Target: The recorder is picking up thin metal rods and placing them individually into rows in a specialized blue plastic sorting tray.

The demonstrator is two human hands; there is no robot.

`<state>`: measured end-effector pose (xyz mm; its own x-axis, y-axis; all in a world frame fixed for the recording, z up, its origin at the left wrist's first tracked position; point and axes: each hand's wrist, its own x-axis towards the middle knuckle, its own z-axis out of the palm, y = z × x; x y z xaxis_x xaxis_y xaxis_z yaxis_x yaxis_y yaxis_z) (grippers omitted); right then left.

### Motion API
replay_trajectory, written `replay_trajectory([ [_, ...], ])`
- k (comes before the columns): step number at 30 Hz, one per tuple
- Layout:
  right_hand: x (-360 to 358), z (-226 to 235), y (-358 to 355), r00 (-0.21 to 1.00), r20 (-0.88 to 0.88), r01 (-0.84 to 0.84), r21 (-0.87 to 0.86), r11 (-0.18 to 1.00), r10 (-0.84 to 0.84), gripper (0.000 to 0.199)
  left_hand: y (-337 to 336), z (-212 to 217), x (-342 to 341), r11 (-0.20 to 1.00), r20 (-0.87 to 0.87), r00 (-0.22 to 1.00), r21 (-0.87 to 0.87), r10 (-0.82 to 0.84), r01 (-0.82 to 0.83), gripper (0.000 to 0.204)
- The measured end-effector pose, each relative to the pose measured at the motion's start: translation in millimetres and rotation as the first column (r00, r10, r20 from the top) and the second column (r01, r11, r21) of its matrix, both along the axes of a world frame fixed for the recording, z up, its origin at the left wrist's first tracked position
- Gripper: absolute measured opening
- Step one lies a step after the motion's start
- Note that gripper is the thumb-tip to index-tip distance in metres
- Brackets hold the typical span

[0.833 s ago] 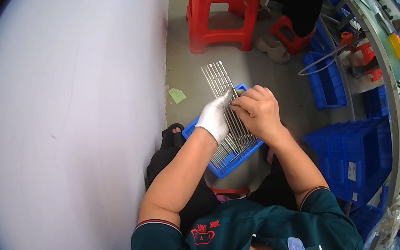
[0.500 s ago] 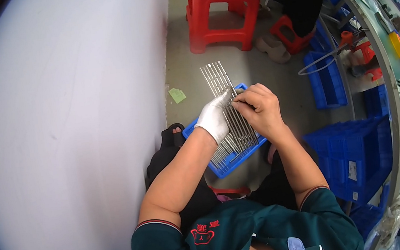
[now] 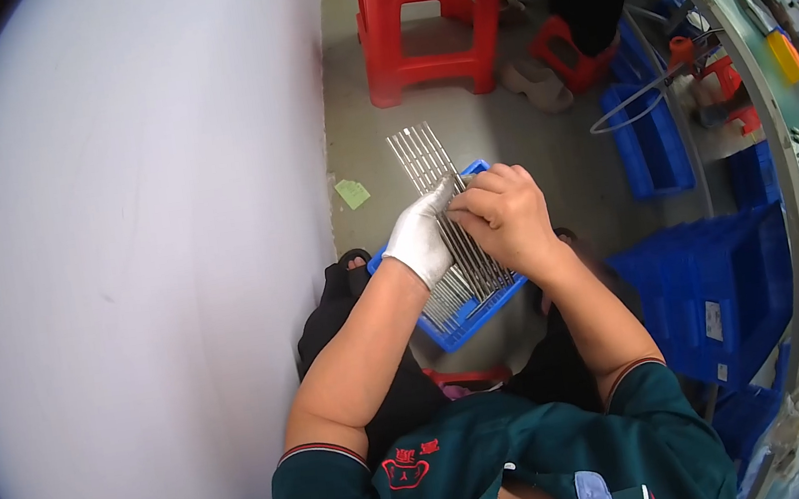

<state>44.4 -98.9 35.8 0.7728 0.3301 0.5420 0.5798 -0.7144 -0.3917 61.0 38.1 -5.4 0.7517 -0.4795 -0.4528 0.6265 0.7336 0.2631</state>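
Head view, gloved left hand (image 3: 421,238) and bare right hand (image 3: 506,217), fingers closed on metal rods (image 3: 422,154) over blue bin (image 3: 460,324)

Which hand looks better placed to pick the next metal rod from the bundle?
Probably the right hand: bare, its fingertips pinch at the metal rods. The gloved left hand lies flat along them over the blue bin, apparently steadying.

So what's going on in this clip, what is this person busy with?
A seated person is working over a small blue tray on their lap, handling a flat row of thin metal rods. The white-gloved left hand steadies the rods from the side while the bare right hand presses on them from above. More rods lie in the tray. A red stool and stacked blue bins stand nearby on the floor.
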Motion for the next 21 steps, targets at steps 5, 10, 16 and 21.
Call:
replay_trajectory([
  [5,0,3,-7,0.999,-0.044,0.006,0.129,0.992,0.000,0.008,2,7,-1,0.997,-0.009,0.999,-0.061,-0.041,0.040,0.029],
  [10,0,1,-8,0.995,-0.103,0.006,0.155,0.988,0.010,0.009,2,1,1,0.995,0.008,0.999,-0.090,-0.051,0.052,0.030],
  [16,0,1,-5,0.998,-0.067,-0.004,0.145,0.989,0.013,0.008,4,-1,1,0.989,0.010,0.998,-0.134,-0.063,0.064,0.030],
  [21,-2,0,0,1.000,-0.007,-0.014,0.055,0.998,0.015,0.009,2,-5,2,1.000,-0.006,1.000,-0.021,-0.009,0.009,0.023],
])
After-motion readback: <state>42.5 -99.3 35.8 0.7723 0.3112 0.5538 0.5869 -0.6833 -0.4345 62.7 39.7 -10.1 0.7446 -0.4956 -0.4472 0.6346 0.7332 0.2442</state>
